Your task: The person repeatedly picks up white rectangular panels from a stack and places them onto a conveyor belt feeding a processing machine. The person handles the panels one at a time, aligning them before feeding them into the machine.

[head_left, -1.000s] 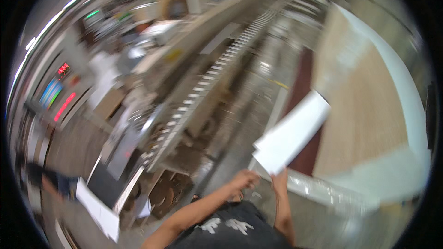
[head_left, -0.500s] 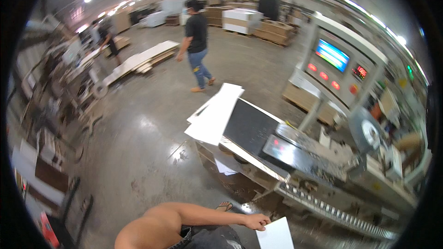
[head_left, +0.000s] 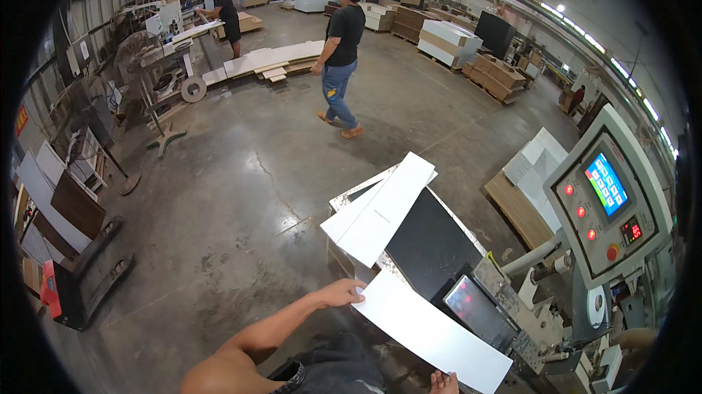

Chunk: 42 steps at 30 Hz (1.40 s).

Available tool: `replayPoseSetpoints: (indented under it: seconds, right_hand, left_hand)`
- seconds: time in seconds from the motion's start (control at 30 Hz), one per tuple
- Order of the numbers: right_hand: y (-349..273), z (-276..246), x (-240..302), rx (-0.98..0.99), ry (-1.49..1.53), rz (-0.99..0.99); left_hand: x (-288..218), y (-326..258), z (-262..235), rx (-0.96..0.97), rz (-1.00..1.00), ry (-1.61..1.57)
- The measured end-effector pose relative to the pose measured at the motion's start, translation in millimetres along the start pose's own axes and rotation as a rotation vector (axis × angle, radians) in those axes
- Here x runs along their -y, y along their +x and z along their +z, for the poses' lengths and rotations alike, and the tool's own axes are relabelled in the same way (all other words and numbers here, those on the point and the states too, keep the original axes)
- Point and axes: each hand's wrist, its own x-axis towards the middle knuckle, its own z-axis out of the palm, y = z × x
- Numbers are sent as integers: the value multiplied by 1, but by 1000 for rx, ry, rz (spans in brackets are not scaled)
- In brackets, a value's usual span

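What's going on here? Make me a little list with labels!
place: big workshop with a concrete floor
left hand: on the end of a white panel
right hand: at the panel's near edge, mostly out of view
stack: more white panels lie on the black table
machine: control box with a lit screen and red buttons
people: one walking, one at a far bench

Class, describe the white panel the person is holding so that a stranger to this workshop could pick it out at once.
Find the grey machine with the coloured control screen at right. In front of it lies a black table bearing stacked white panels. The held panel is the long white one nearest the camera: unlike the stacked ones, it is gripped at one end by the left hand, the right hand at its lower edge.
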Motion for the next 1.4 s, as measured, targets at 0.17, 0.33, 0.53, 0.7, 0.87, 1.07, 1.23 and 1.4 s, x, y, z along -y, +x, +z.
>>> replayPoseSetpoints:
  seconds: [0.17, 0.33, 0.53, 0.7, 0.87, 1.07, 1.23, 1.4]
  right_hand:
    - [41, 39, -9, -107, 16, -2]
    - [64, 51, -3, -215, -17, -38]
    - [88, 68, 14, -169, 82, -92]
    - [157, 39, -3, -118, -5, -26]
    - [180, 52, -15, -204, -236, -190]
    - [155, 66, 17, -479, -1108, -320]
    - [127, 69, 73, -542, -1091, -980]
    - [163, -4, 80, -493, -1039, -963]
  left_hand:
    - [21, 55, -15, -5, 37, -64]
    - [21, 102, -4, 60, -33, 21]
    - [-19, 134, 30, -99, 20, 308]
    - [-41, 158, 47, 18, 135, 593]
    - [-54, 171, 60, 38, 67, 586]
    - [-60, 185, 78, -60, 37, 587]
    - [-73, 179, 113, -137, 228, 608]
    - [-73, 176, 169, -222, 408, 778]
